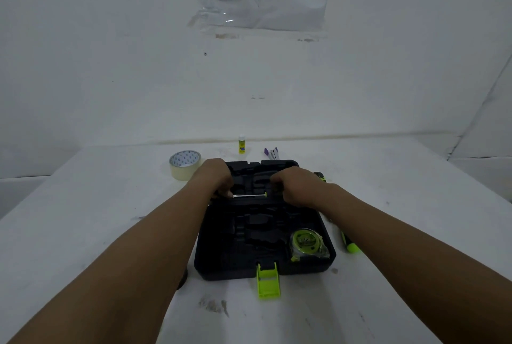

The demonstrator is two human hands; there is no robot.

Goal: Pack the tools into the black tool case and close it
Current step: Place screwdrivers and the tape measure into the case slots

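Tool case (260, 221) lies open at frame centre on the table (110, 205), lid half toward the top of the frame, latch (268, 280) hanging off its lower edge. I see the tape measure (308, 244) in the lower-right compartment. Both hands over the hinge line: left hand (214, 177) left, right hand (293, 187) right, a thin rod-like tool (249, 196) between them. Screwdriver (349, 244) on the table just right of the case. Tape roll (184, 164) upper left of it; glue stick (242, 144) and pens (271, 153) behind it.

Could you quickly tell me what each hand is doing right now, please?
Left hand: fingers curled, gripping one end of a thin screwdriver over the tool case.
Right hand: fingers curled at its other end; actual grip cannot be told.
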